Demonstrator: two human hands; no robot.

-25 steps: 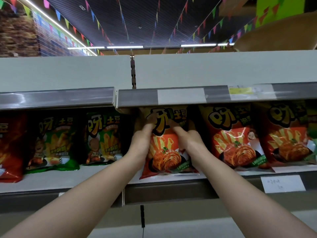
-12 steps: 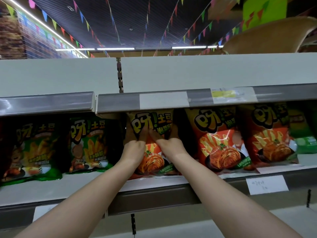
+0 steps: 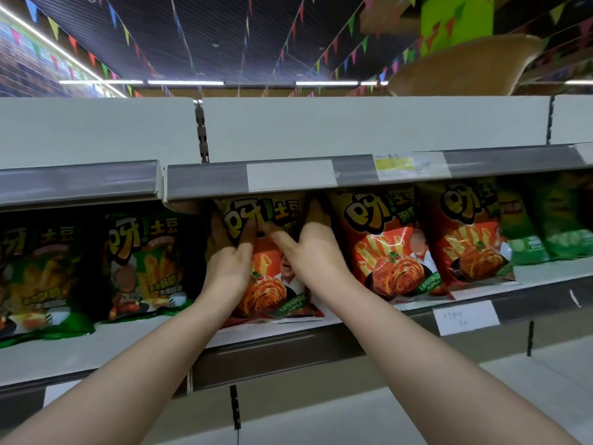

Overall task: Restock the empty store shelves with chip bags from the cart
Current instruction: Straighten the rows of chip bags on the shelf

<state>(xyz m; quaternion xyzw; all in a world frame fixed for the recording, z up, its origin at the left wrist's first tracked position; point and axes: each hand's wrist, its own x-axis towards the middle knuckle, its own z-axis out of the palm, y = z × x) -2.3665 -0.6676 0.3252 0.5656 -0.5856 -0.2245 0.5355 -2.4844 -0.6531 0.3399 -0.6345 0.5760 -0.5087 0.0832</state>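
Red-orange chip bag (image 3: 272, 271), yellow lettering on a dark top, kimchi picture low down, stands upright on the shelf (image 3: 288, 329) under the upper shelf lip. My left hand (image 3: 229, 268) and right hand (image 3: 309, 252) both grip its top, thumbs on the front, fingers curled behind. Versus half a second ago the bag sits further back and straighter. Count: three red-orange bags in a row, two green bags (image 3: 147, 268) left of them, more green packs (image 3: 526, 239) far right, number unclear
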